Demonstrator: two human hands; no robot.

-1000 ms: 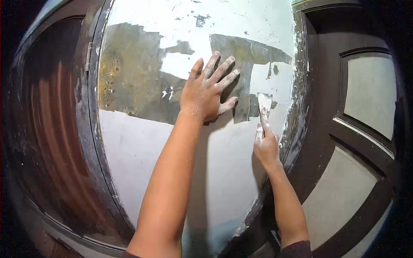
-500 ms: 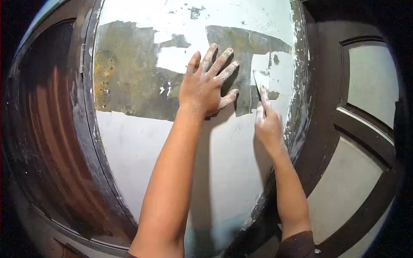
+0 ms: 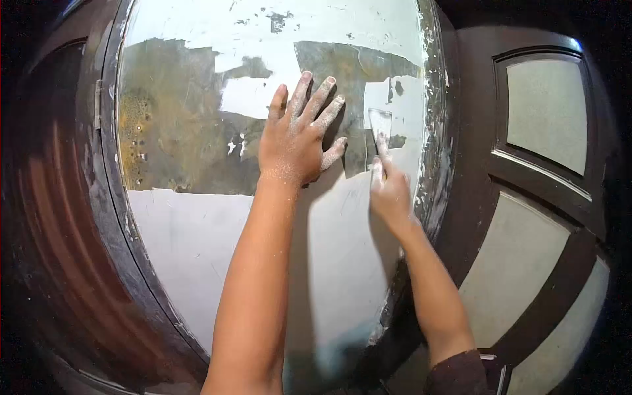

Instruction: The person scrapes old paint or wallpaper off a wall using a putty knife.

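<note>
My left hand (image 3: 297,131) lies flat with fingers spread on the panel (image 3: 197,230), across the edge of its bare patch. White dust coats its fingers. Gripped in my right hand (image 3: 391,191) is a putty knife (image 3: 380,121), blade pointing up against the white paint right of the bare patch. My index finger stretches along the tool toward the blade. The handle is mostly hidden in my fist. The bare patch (image 3: 178,118) looks grey-brown, with rusty spots at its left and islands of white paint within it.
A dark frame with chipped paint (image 3: 431,118) borders the panel on the right. Beyond it stands a dark door with pale inset panels (image 3: 546,115). On the left is a brown wooden door (image 3: 59,217), with a hinge (image 3: 99,105) at the frame.
The view has turned slightly right, so panel and hands appear further left. My left hand stays spread on the panel; my right hand still holds the putty knife in about the same spot.
</note>
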